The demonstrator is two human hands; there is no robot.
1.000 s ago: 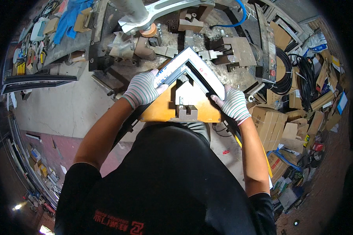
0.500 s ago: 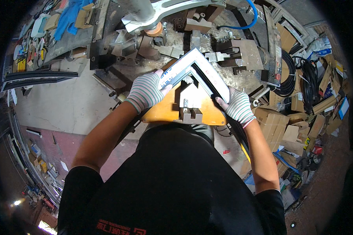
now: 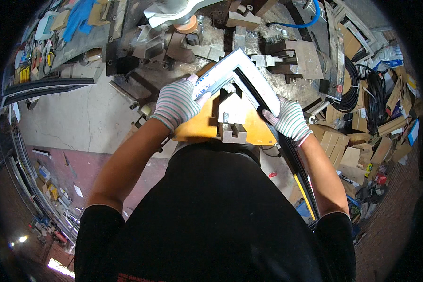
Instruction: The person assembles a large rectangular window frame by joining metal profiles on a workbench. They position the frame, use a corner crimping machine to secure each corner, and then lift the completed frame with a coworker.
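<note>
An L-shaped mitred metal frame corner (image 3: 259, 79), pale with printed film on its left leg and a black strip along the inner edge of its right leg, lies on the machine with its point facing away. My left hand (image 3: 177, 102), in a striped knit glove, is closed round the left leg. The right leg is gripped by my right hand (image 3: 290, 118), gloved alike, with the thumb on the inner side. Between the two legs sits a metal block (image 3: 231, 112) on a yellow plate (image 3: 257, 126). Long black profiles (image 3: 293, 167) run back beneath my right forearm.
Beyond the corner stand steel jaws (image 3: 296, 58) and a pale machine arm (image 3: 174, 14). A blue hose (image 3: 310, 21) curves at the back. Cardboard boxes (image 3: 326, 143) and coiled black cable (image 3: 348, 89) are at right; tools (image 3: 47, 56) lie far left.
The whole scene has shifted slightly up and right in view. Both hands keep their hold and the corner stays in place on the machine. More of the black profiles shows beside my right forearm.
</note>
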